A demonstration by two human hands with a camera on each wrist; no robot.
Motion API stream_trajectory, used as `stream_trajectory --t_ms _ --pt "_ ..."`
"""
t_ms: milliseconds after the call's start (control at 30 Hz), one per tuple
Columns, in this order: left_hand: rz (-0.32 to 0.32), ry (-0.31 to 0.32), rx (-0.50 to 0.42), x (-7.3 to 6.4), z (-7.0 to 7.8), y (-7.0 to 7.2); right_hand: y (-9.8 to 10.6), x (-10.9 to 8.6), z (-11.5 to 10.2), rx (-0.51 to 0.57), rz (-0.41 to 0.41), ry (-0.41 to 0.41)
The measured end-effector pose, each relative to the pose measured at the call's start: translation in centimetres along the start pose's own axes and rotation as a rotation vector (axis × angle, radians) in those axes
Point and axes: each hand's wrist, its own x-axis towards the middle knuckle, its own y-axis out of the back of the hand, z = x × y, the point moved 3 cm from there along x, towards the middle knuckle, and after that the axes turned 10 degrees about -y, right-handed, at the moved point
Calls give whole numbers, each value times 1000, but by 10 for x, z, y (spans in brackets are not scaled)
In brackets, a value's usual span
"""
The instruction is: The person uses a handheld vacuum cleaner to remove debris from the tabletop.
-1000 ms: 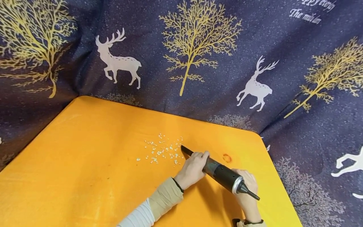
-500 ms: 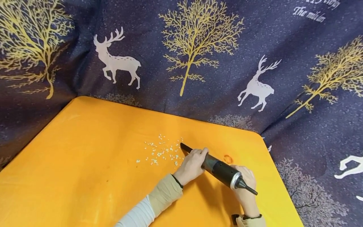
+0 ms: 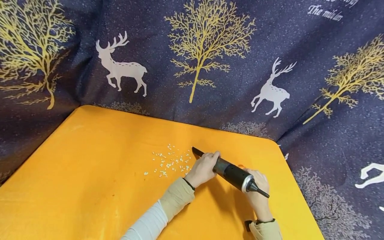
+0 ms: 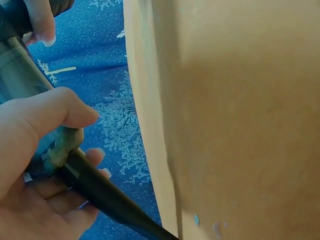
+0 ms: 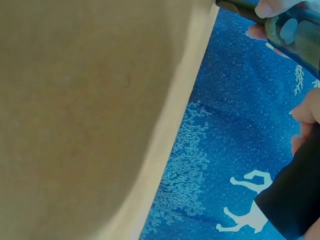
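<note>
A black handheld vacuum cleaner (image 3: 235, 175) with a silver ring and a thin cone at its rear slants over the yellow table. My left hand (image 3: 204, 169) grips its front end, thumb on top and fingers curled underneath, as the left wrist view shows. Past that hand the flat black nozzle (image 3: 197, 152) points up-left, its tip at the right side of scattered white scraps (image 3: 168, 164). My right hand (image 3: 258, 190), partly hidden behind the vacuum's body in the head view, holds the black handle (image 5: 295, 187), which shows in the right wrist view.
The yellow tabletop (image 3: 90, 166) has rounded far corners. A dark blue cloth (image 3: 162, 73) printed with deer and trees hangs along its far and side edges. A reddish ring mark (image 3: 241, 166) is partly covered by the vacuum.
Both hands have shifted the vacuum a little toward the far edge, and its rear end has moved up-left. Fewer scraps lie around the nozzle tip. Both hands keep their hold.
</note>
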Motion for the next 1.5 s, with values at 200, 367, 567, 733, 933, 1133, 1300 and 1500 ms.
stream_trajectory --t_ms 200,367,567,733,933,1133,1300,1500 --pt "34 -15 12 4 -7 3 -8 8 4 9 -25 -1" --pt "33 5 6 5 -6 5 -8 12 4 13 -33 17" --pt "15 13 12 3 11 4 11 6 3 13 -19 33" --pt "5 15 14 -4 26 0 27 -3 4 5 -8 61" --pt "15 10 -13 -9 29 -4 27 -11 6 2 -8 47" --pt "11 22 -26 -7 13 -5 9 -8 3 -2 34 43" --pt "16 29 -25 -4 -2 -2 -7 -3 3 41 1 23" --pt "15 49 -25 1 -7 7 -10 8 0 29 -7 27"
